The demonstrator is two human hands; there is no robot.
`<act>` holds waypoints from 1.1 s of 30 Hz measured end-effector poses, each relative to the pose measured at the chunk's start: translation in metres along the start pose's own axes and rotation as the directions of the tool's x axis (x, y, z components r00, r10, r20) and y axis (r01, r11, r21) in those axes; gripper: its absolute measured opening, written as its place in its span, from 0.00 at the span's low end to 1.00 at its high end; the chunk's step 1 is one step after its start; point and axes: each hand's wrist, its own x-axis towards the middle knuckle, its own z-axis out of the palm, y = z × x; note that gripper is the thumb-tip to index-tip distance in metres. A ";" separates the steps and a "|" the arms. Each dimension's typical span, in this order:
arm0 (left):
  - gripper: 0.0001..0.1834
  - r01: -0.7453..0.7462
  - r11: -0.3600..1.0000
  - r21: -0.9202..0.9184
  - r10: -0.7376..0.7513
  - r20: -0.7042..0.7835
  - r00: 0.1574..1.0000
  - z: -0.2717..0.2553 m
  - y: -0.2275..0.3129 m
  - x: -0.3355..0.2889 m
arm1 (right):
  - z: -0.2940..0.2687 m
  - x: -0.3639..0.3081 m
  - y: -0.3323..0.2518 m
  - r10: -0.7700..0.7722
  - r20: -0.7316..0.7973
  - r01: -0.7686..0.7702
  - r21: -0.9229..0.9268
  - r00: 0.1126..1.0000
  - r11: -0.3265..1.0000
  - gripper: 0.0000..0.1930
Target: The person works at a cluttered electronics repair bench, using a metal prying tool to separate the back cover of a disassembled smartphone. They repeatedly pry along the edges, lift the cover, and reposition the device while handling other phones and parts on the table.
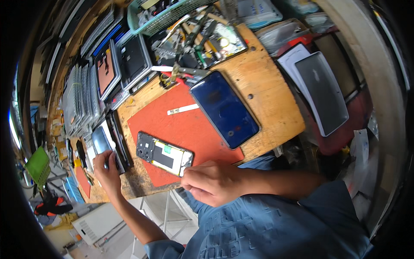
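Note:
An opened phone (165,154), its back cover off and battery and board showing, lies slantwise on the orange-red mat (148,116). My right hand (211,181) is closed at its lower right end; anything inside the fingers is hidden. At the bench's left side my left hand (107,169) has its thumb and fingers bent together at the near end of a glossy phone screen (101,139). A larger dark blue phone or small tablet (225,110) lies face up across the mat's right edge. Left of it is a thin white strip (183,109).
Pliers (181,74) and a cluttered tray (230,41) of tools and parts cover the far side. Behind them stands a teal basket (157,21). Stacked screens (82,97) in clear wrap line the left. A grey panel (321,93) lies at the right.

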 end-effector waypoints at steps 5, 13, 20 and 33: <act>0.06 0.011 0.998 -0.064 -0.014 -0.048 0.999 0.000 0.012 -0.007 | -0.005 0.002 -0.001 0.000 0.045 0.001 -0.018 0.999 1.000 0.11; 0.08 -0.063 0.931 -0.359 0.069 0.003 0.998 0.014 0.135 -0.081 | -0.021 0.003 -0.003 0.061 0.169 -0.081 0.110 0.984 0.991 0.09; 0.17 -0.108 0.989 -0.100 0.113 0.042 0.993 0.025 0.206 -0.092 | -0.026 0.009 -0.009 0.070 0.158 -0.095 0.158 0.985 0.983 0.07; 0.17 0.063 0.983 -0.174 -0.009 0.296 0.955 0.003 0.180 -0.095 | -0.025 0.000 -0.010 0.175 0.138 -0.205 0.243 0.975 0.948 0.08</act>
